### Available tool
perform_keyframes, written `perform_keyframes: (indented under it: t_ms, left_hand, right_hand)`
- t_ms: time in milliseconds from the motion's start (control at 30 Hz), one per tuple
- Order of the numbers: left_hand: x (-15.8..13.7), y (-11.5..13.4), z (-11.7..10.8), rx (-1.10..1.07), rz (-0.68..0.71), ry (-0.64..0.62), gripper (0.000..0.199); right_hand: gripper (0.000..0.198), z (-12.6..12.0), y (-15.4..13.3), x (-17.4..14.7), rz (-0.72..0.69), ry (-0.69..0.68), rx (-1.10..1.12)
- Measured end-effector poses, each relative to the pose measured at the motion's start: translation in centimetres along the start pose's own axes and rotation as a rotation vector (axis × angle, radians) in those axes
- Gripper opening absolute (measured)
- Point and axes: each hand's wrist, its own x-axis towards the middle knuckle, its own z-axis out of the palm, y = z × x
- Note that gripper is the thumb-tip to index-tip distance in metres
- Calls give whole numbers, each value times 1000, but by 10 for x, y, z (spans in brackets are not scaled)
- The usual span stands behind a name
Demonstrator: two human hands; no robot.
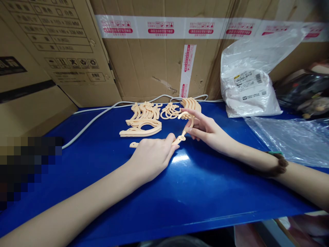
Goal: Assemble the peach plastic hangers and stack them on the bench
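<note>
On the blue, glossy counter (205,195), the left hand (153,157) is closed around a flat, cream-coloured bar (133,145), and the right hand (203,128) pinches a curved, cream-coloured hook (192,123) between thumb and fingers, its lower end at the bar's rounded end. The brown cardboard box (77,82) at left carries a printed table where "MM" and "(KG)" can be read, above a row of handling symbols. White packing tape (138,27) on the cardboard behind repeats red bands and small pictograms, its characters too small to read. A white plastic mailing bag (231,68) bears a label with a barcode; its fine print is illegible. The left hand covers the bar's middle, so whether the hook is seated cannot be told. Behind the hands, overlapping cream-coloured curved pieces (146,111) are hard to count. Blocky pixels hide the left edge, and a dark bundle (295,89) is cut off at right.
</note>
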Motion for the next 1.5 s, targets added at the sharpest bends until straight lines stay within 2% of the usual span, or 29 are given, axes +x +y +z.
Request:
perform_keyframes:
  t_ms: [267, 633, 767, 867, 933, 1033, 1133, 1233, 1333, 1400, 1500]
  left_hand:
    - [0, -1, -1, -51, -4, 3, 32]
    - [-1, 0, -4, -115, -28, -16, 31]
    - [-2, 0, -9, -185, -81, -33, 29]
    - [-4, -3, -9, -368, -83, -51, 26]
    - [-5, -5, -7, -580, -42, -42, 26]
    - [-2, -8, -4, -999, -53, -85, 23]
    - [3, -7, -5, -1301, -192, -167, 20]
    - [6, -5, -7, -1476, -282, -201, 15]
    - [7, -6, -7, -1577, -320, -204, 15]
    - [7, -8, -6, -1606, -349, -200, 16]
    - [7, -13, -2, -1652, -389, -200, 13]
  right_hand:
    - [57, 0, -1, -2, -11, -24, -26]
    - [54, 2, -1, -4, 9, -50, 4]
    - [52, 2, -2, -5, -12, -73, 14]
    - [49, 1, -3, -3, -30, -124, 8]
    - [45, -3, -3, 0, -34, -134, -26]
    - [38, -20, -1, 14, -18, -27, -130]
    - [33, -50, 10, 38, 42, 131, -296]
    - [29, -81, 26, 66, 169, 262, -463]
    - [40, -100, 42, 87, 355, 357, -609]
    - [42, -104, 50, 96, 433, 350, -656]
    - [39, -105, 58, 102, 460, 319, -668]
